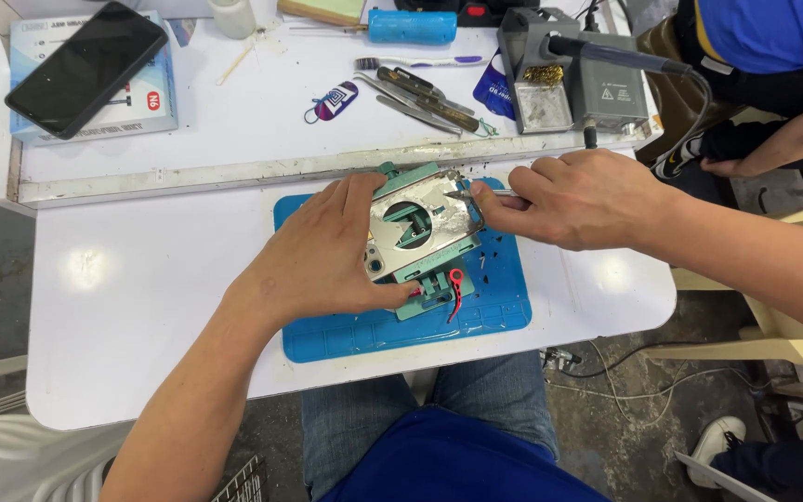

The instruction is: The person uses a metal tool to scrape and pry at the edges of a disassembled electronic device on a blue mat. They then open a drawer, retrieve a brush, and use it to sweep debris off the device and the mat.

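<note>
One phone back housing (417, 223), silver and stripped, is seen clamped face-down in one green holding fixture (431, 279), which is set on one blue work mat (499, 307) on the white table (132, 307). Two hands of the wearer are counted. The left hand (327, 256) is laid over the left side of the housing, its fingers spread and pressed flat, the thumb resting near the lower edge beside a small red lever (455, 290) of the fixture. The right hand (578, 197) is closed in a narrow pinch on one thin metal tool (462, 195), whose tip is held against the upper right corner of the housing; the kind of tool cannot be told, most of it being hidden by the fingers. The housing thus lies between the two hands, touched by both. On the raised shelf behind are found one dark smartphone (85, 67) lying on one white box (155, 107), one toothbrush (420, 62), a few tweezers (425, 100) lying together, one blue cylinder (411, 26) and one grey soldering station (587, 79) with its iron resting across the top. Another person's forearm (787, 139) is seen at the upper right, well apart from the work.
</note>
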